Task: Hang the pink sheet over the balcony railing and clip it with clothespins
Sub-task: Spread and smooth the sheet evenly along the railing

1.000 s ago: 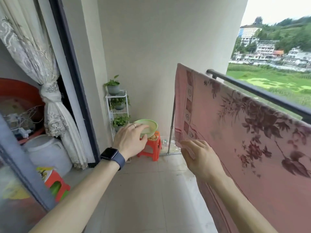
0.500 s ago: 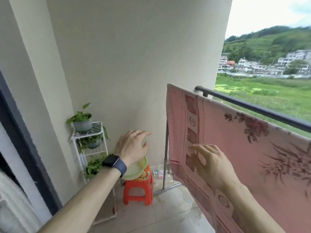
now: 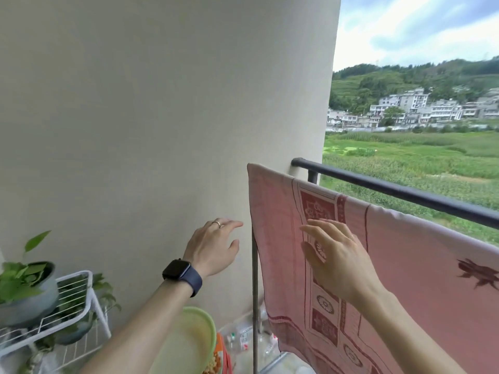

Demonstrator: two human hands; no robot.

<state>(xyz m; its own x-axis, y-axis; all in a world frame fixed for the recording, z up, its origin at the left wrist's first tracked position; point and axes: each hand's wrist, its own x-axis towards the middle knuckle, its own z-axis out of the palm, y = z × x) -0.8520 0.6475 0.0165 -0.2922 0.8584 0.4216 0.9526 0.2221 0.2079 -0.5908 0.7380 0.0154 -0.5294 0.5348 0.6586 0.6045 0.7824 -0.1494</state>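
Your grip is slack on both sides: your left hand (image 3: 213, 247) at 7 o'clock in the view has its fingers spread and holds nothing. Your right hand (image 3: 340, 261) at 5 o'clock is flat and open before the pink sheet (image 3: 410, 271), though whether it touches the cloth cannot be told. The sheet hangs draped at 4 o'clock, just in front of the dark balcony railing (image 3: 405, 192), with its side edge at 3 o'clock from your left hand.

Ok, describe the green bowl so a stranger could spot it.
Find the cream wall at the balcony's end. At its foot, right of the white wire rack, the bowl sits below the left forearm. It's wide, pale green; the neighbouring pots are grey.
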